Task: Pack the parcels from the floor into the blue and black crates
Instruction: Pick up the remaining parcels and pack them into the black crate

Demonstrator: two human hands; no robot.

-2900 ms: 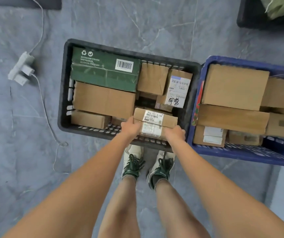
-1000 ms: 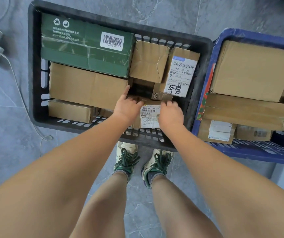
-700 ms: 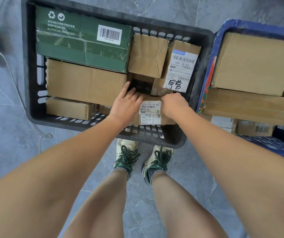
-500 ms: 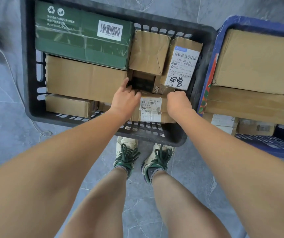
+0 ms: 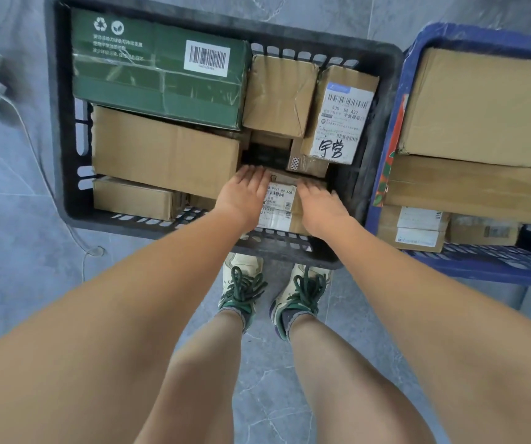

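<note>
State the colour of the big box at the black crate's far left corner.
Dark green box, head view.

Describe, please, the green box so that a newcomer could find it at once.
Find the black crate, left of the blue crate. The green box fills its far left corner. It is the only green parcel there, with white recycling symbols and a white barcode label.

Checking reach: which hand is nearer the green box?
Left. The left hand lies below the green box, on the small labelled parcel; the right hand lies farther right.
</note>
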